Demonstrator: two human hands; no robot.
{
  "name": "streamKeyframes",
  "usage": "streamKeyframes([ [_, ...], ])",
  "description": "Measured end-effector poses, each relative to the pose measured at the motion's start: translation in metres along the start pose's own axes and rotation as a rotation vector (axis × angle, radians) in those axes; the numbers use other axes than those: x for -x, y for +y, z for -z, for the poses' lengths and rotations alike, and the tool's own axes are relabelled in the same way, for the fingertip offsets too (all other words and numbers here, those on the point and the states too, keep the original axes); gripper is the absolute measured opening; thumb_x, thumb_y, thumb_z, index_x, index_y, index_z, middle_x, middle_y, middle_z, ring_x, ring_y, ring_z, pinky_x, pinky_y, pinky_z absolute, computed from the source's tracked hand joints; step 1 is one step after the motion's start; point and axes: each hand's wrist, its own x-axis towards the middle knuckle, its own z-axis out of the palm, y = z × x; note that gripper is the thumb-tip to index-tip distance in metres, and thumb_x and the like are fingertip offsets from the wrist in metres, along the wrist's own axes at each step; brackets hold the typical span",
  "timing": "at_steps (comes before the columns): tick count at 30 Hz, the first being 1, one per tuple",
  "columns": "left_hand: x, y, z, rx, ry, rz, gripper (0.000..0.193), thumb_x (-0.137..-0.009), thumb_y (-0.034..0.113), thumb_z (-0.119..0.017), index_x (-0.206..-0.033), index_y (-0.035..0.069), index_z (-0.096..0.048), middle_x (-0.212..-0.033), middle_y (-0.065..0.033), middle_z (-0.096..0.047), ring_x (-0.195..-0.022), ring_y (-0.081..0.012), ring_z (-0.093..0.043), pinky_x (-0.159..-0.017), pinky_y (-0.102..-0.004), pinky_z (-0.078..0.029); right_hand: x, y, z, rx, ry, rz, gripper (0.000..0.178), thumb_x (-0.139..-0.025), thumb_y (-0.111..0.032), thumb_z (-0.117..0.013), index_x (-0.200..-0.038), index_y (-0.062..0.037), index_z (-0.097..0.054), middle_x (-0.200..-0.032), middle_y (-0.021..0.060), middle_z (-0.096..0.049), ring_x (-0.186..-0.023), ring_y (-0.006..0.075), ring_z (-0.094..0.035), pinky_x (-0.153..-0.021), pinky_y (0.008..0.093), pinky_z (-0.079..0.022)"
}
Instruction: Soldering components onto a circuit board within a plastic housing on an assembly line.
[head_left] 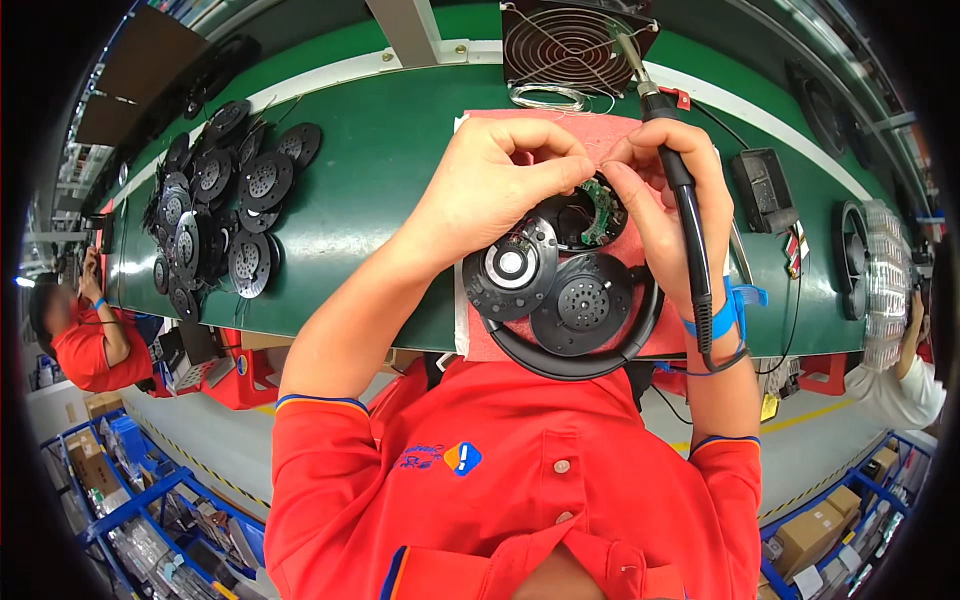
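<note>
An open headphone with a black headband (570,368) lies on a red pad (485,345). Over its ear cup with a green circuit board (606,215), my left hand (505,180) is closed, thumb and forefinger pinched; whatever lies between them is too small to make out. My right hand (675,200) holds a black soldering iron (680,185) across its fingers, the metal tip pointing up and away. Its thumb and forefinger also come together beside the circuit board. Nearer me lie a round black speaker plate (583,303) and another round part with a white ring (511,264).
Many round black speaker plates (210,200) are heaped on the green table (370,180) at left. A caged fan (575,50) stands behind the pad, with coiled solder wire (548,97) before it. At right are a black box (765,190) and clear stacked trays (882,285).
</note>
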Motion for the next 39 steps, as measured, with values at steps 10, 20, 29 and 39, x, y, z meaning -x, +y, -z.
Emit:
streamKeyframes([
  [10,0.003,-0.008,-0.01,-0.078,0.118,-0.255,0.015,-0.08,0.013,-0.066,-0.082,-0.002,-0.066,-0.07,-0.0015,-0.06,-0.063,-0.0047,-0.052,-0.055,-0.0217,-0.043,0.009,0.0,-0.01,0.02,0.066,-0.016,0.029,-0.077,0.006,-0.065,-0.102,-0.0053,-0.054,-0.081,0.0014,-0.059,-0.074,0.0084,-0.058,-0.064,0.0219,-0.047],
  [20,-0.016,-0.027,-0.006,-0.591,0.081,-0.466,0.01,-0.073,0.011,-0.068,-0.079,0.003,-0.069,-0.094,-0.007,-0.065,-0.092,-0.02,-0.055,-0.086,-0.0309,-0.041,0.032,0.005,0.017,0.332,0.169,0.181,0.018,-0.082,0.004,-0.06,-0.099,-0.0018,-0.059,-0.081,0.0074,-0.063,-0.07,0.0141,-0.063,-0.064,0.0252,-0.05],
  [29,-0.016,-0.033,-0.015,-0.667,-0.019,-0.376,0.011,-0.072,0.012,-0.066,-0.075,0.002,-0.069,-0.103,-0.0089,-0.064,-0.1,-0.0251,-0.054,-0.091,-0.034,-0.04,0.038,-0.004,0.036,0.334,0.13,0.357,0.054,-0.095,-0.045,-0.041,-0.098,0.0063,-0.058,-0.068,0.0136,-0.058,-0.061,0.0147,-0.05,-0.054,0.026,-0.039],
  [39,-0.015,-0.031,-0.017,-0.636,-0.027,-0.291,0.012,-0.072,0.011,-0.065,-0.075,0.001,-0.068,-0.1,-0.009,-0.064,-0.097,-0.0245,-0.055,-0.088,-0.0339,-0.042,0.049,0.0,0.031,0.184,0.182,0.358,0.039,-0.092,-0.028,-0.05,-0.065,-0.0011,-0.059,-0.054,0.0041,-0.054,-0.046,0.0136,-0.04,-0.044,0.027,-0.029],
])
